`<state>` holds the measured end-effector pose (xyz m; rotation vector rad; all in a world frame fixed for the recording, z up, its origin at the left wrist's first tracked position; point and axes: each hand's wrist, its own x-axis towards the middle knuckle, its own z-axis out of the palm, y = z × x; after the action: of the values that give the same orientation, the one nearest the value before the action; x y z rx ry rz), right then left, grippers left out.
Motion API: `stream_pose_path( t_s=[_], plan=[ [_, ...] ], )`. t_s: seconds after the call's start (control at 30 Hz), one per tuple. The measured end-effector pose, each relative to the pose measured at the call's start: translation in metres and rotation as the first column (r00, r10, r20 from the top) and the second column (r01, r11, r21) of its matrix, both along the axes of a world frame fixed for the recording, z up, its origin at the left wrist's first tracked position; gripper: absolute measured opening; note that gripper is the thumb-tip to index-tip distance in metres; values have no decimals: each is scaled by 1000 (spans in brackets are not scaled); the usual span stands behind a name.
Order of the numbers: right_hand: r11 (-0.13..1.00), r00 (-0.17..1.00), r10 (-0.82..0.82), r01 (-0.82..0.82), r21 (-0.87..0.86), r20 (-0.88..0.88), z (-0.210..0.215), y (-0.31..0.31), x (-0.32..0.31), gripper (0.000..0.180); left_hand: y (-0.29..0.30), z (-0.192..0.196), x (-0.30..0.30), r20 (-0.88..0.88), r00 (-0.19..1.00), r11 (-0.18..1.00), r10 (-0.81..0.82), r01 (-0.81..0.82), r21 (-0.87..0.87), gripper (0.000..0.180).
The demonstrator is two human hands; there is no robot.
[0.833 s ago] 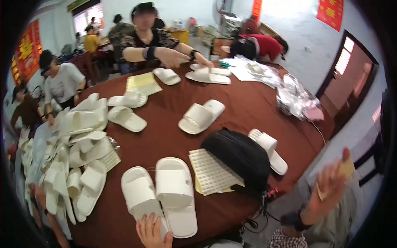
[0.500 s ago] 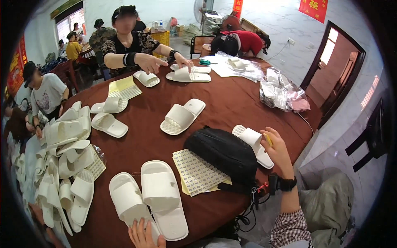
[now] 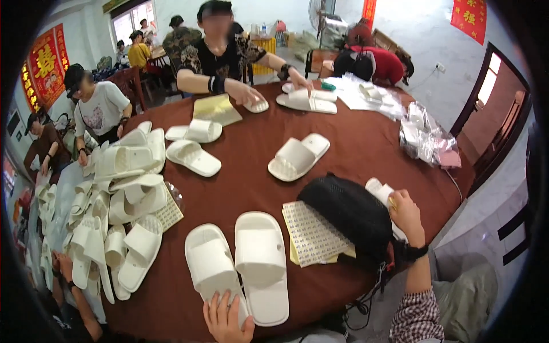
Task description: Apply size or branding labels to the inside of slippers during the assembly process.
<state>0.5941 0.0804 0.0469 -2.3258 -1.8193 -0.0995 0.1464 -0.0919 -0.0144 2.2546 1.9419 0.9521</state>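
My left hand point(image 3: 227, 317) rests with spread fingers on the near end of a white slipper point(image 3: 210, 268) at the table's front edge. A second white slipper point(image 3: 262, 263) lies beside it on the right. My right hand point(image 3: 405, 209) reaches over a black mesh bag point(image 3: 349, 214) and touches another white slipper point(image 3: 378, 191) behind it, with a small yellow thing at the fingertips. A sheet of small stickers point(image 3: 313, 233) lies between the pair and the bag.
The round brown table point(image 3: 354, 143) holds more slippers point(image 3: 298, 156), a heap of them at the left point(image 3: 123, 188), and clear plastic bags point(image 3: 426, 137) at the right. A person opposite point(image 3: 223, 51) handles slippers. Other people sit at the left.
My right hand came down from in front of my chest to the slipper behind the black bag. My left hand stayed on the near slipper.
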Motion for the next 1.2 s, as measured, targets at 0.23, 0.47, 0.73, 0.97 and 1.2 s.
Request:
stream_pose_path(
  t_s=[0.23, 0.47, 0.73, 0.97, 1.2],
  plan=[
    [879, 769, 323, -29, 476, -551, 106, -61, -105, 42, 3, -5, 6, 18, 1000, 999, -20, 19, 28, 56],
    [630, 483, 735, -747, 214, -477, 46, -92, -230, 28, 0, -4, -2, 4, 1000, 1000, -24, 24, -12, 51],
    [574, 475, 772, -806, 143, -421, -30, -139, -246, 57, -9, -5, 1, 15, 999, 998, -47, 48, -30, 51],
    [566, 489, 748, -823, 46, -449, -23, -127, -232, 65, 0, 2, 11, 25, 998, 994, -60, 62, -92, 59],
    [530, 436, 752, -846, 61, -495, -22, -119, -221, 62, -1, 24, -10, 223, 967, 946, -125, 184, -266, 63]
  ],
)
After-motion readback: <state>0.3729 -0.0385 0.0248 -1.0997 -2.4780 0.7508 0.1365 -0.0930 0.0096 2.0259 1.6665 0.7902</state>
